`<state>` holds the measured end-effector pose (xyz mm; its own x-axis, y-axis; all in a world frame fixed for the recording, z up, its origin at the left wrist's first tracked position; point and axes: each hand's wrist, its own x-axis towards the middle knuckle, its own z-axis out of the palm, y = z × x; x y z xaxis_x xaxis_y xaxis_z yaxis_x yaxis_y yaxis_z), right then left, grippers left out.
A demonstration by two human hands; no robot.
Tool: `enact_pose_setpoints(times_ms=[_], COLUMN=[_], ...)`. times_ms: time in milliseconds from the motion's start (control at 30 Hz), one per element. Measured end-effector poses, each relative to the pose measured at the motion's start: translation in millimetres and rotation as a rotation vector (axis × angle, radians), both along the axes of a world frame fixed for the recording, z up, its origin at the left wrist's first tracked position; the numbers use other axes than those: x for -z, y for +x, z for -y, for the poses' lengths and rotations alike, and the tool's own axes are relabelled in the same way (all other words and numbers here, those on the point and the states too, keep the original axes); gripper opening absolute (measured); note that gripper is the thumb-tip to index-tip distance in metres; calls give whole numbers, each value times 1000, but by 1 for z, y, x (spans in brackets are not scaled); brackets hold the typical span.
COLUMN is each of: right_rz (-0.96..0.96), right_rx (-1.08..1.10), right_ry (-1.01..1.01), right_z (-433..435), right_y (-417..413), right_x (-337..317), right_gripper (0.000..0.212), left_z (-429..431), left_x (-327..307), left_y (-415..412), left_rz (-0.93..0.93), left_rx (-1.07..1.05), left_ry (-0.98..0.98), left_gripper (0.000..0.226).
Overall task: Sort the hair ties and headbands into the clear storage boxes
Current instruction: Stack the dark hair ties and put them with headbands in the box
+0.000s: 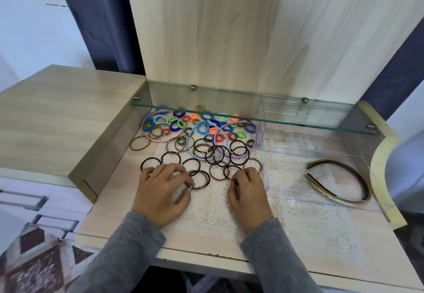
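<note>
Several thin black and brown hair ties (218,155) lie spread on the desk's lace mat. Behind them sits a heap of small coloured ties (206,124) with pink (160,140), blue (191,150) and lilac (241,154) headbands among them. My left hand (160,191) pinches dark ties (200,180) between thumb and fingers. My right hand (249,194) has its fingers curled on a black tie (230,172). To the right a clear box (286,193) holds dark and gold headbands (344,182). A second clear box (298,111) stands behind it.
A glass shelf (252,115) juts out low over the back of the pile and the rear box. A raised wooden side surface (64,118) borders the left. The desk's front edge (206,256) is near my sleeves, with drawers (34,201) at lower left.
</note>
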<state>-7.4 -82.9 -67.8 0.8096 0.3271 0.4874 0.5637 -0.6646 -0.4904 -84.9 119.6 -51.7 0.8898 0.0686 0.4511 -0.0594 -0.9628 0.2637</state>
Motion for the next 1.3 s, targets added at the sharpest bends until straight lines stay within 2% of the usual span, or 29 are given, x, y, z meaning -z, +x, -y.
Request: enact_pose_setpoints(times_ms=[133, 233, 467, 667, 800, 933, 1033, 1167, 1300], right_rz=[-2, 4, 50, 107, 122, 159, 169, 171, 164], right_rx=[6, 14, -16, -53, -164, -273, -314, -354, -390], right_ry=[7, 45, 149, 173, 183, 95, -6, -74, -139], right_z=[-1, -1, 1, 1, 3, 2, 1, 0, 0], right_y=[0, 0, -1, -5, -7, -13, -16, -19, -19], right_x=[0, -2, -8, -14, -17, -19, -19, -20, -19], right_gripper=[6, 7, 8, 11, 4, 11, 12, 10, 8], left_z=[-4, -4, 9, 10, 10, 8, 3, -9, -22], left_x=[3, 4, 7, 9, 9, 9, 4, 4, 7], left_y=[7, 9, -1, -3, -2, -3, 0, 8, 16], left_rz=[24, 107, 290, 196, 123, 195, 266, 132, -6], left_rx=[10, 42, 238, 309, 308, 227, 51, -137, -115], left_ry=[14, 10, 71, 35, 0, 0, -31, -7, 19], left_gripper=[15, 16, 11, 16, 21, 20, 16, 24, 29])
